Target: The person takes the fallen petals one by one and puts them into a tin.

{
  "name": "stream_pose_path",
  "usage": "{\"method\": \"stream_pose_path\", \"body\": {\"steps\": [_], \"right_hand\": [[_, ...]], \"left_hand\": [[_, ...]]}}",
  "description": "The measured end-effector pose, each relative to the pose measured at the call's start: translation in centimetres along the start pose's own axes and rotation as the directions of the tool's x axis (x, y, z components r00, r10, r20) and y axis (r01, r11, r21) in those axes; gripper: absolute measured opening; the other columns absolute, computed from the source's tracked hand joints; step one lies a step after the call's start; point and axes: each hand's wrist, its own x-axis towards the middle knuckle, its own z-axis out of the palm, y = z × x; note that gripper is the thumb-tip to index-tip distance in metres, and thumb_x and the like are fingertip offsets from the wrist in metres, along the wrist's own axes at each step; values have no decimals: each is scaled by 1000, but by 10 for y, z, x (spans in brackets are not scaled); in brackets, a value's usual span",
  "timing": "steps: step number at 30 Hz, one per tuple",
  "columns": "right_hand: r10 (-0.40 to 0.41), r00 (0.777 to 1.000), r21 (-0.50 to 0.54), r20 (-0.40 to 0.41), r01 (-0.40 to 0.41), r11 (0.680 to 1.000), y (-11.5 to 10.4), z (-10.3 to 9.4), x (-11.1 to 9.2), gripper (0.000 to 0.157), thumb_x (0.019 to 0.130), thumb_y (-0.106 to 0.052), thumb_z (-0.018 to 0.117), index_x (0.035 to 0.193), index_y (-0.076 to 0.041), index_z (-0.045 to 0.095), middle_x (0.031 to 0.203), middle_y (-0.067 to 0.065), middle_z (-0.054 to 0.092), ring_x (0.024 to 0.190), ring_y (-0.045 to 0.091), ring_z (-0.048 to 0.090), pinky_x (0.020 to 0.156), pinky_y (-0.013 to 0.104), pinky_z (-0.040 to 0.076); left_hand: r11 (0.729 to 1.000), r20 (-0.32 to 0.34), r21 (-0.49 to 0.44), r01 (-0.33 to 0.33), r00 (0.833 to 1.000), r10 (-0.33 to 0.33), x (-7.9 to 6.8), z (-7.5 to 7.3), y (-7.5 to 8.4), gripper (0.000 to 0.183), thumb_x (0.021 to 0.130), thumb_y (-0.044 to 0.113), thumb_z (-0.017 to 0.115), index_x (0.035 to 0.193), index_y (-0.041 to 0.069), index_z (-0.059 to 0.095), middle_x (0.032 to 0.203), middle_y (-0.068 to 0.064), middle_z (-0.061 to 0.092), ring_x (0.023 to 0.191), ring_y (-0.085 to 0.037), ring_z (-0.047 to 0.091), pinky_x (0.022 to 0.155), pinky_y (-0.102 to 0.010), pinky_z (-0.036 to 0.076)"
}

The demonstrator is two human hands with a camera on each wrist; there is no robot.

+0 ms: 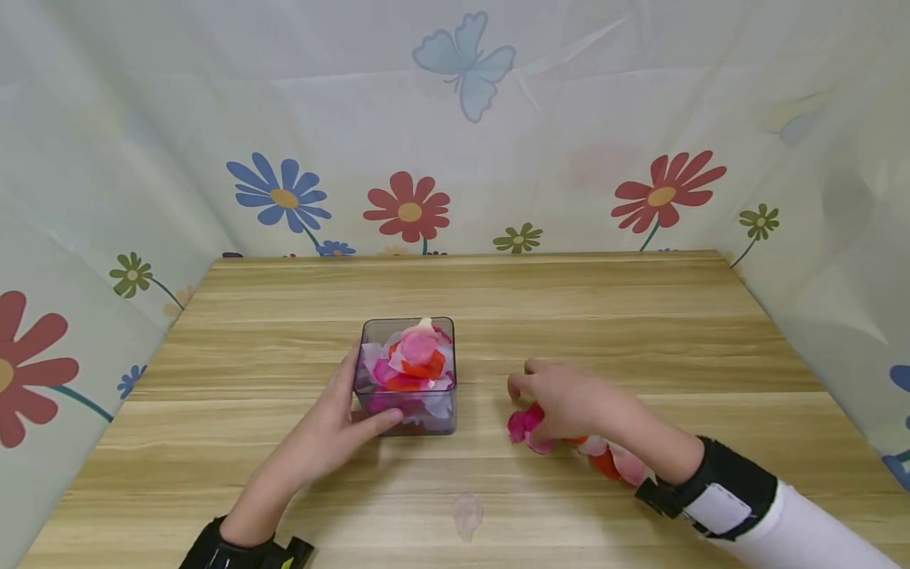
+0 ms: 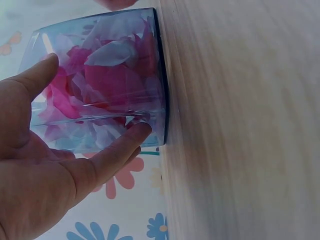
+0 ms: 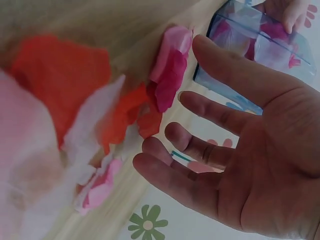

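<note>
A clear, grey-tinted plastic box (image 1: pixel 405 411) stands on the table, filled with pink, white and orange artificial petals (image 1: pixel 419 356). My left hand (image 1: pixel 330 431) holds it at its left side and front, with the thumb on the front wall. In the left wrist view, this hand (image 2: pixel 55 172) spreads thumb and fingers against the box walls (image 2: pixel 100 112). To the right of the box, my right hand (image 1: pixel 576 399) is low over loose petals (image 1: pixel 526 427). Its fingers bend loosely around a gap in the right wrist view, with the thumb tip beside pink petals (image 3: pixel 170 70).
More loose petals (image 1: pixel 626 465) in orange and pale pink lie under and behind my right wrist. A single whitish petal (image 1: pixel 467 515) lies near the table's front. Beyond the wooden table (image 1: pixel 498 292) hangs a white curtain (image 1: pixel 569 103) with printed flowers.
</note>
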Motion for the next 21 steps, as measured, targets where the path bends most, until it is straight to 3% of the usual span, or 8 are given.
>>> {"method": "stream_pose_path", "body": {"steps": [7, 21], "right_hand": [[-8, 1000, 2, -10, 8, 1000, -1, 7, 0, 50, 76, -30, 87, 119, -25, 61, 101, -3, 47, 79, 13, 51, 63, 23, 45], [-81, 994, -24, -73, 80, 997, 0, 16, 2, 34, 77, -17, 86, 96, -28, 61, 92, -8, 48, 79, 10, 50, 67, 22, 45]], "left_hand": [[1000, 1, -12, -17, 1000, 17, 0, 0, -1, 105, 86, 42, 76, 158, 23, 3, 152, -3, 22, 138, -25, 30, 91, -31, 49], [1000, 6, -8, 5, 1000, -5, 0, 0, 1, 107, 85, 42, 77, 159, 20, 3, 153, -2, 20, 139, -25, 28, 92, -34, 49]]}}
